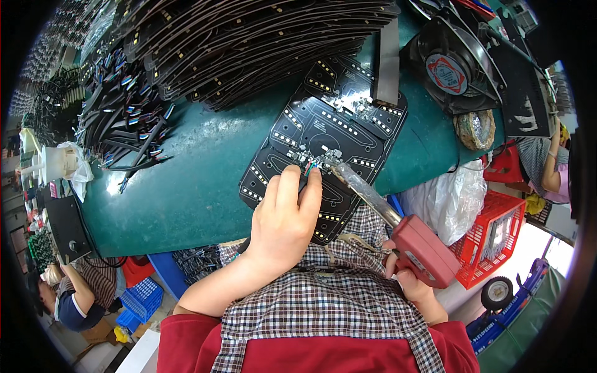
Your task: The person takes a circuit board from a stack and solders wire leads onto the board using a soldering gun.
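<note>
Under left fingers [298, 177]: wires [311, 164], seemingly pinched.

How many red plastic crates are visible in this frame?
2. One red mesh crate sits below the table edge at lower right, beside a white plastic bag. A second red crate is farther right, partly hidden by the table. Others may be hidden.

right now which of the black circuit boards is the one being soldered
The single black board lying flat at the table's near edge, under the soldering iron's tip; the others sit stacked at the back.
</note>
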Available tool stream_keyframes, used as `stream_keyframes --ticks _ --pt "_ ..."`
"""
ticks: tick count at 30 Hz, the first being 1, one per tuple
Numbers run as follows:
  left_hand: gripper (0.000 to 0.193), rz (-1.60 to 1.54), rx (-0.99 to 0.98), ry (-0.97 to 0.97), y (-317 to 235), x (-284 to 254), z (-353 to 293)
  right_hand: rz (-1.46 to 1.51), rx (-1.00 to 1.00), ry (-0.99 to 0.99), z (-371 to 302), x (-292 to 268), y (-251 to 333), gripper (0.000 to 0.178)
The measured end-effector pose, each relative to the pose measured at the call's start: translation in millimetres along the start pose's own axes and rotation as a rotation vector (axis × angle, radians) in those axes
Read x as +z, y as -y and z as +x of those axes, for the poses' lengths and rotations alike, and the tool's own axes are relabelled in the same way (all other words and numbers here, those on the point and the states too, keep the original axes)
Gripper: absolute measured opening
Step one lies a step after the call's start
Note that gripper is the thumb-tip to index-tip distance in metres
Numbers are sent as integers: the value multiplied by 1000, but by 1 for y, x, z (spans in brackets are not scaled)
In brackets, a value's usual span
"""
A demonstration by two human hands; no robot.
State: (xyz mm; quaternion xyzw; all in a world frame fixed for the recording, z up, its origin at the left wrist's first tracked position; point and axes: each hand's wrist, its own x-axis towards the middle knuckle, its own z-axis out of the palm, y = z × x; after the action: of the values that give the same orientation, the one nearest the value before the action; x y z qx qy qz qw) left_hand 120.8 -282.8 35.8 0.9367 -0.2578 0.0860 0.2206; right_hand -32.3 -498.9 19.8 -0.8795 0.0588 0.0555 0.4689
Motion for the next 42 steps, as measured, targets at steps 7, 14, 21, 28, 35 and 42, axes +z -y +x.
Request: stream_keyframes --ticks 7,14,21,28,35,42 --pt "38 -102 66 -27 10 10 -6 529 93 -3 7 4 2 57" --pt "33 -66 97 -58 9 11 -2 531 90 3 4 11 -3 60" --pt "34 34 164 -24 10 8 0 65 -2 70 -6 7 -19 61" --pt "35 4 159 -31 8 11 0 21 -32 40 -3 4 -15 45" --pt "34 33 150 -20 4 9 2 -256 -385 -75 25 -3 12 40" --pt "34 48 161 -22 13 7 1 594 155 48 3 -3 2 48"
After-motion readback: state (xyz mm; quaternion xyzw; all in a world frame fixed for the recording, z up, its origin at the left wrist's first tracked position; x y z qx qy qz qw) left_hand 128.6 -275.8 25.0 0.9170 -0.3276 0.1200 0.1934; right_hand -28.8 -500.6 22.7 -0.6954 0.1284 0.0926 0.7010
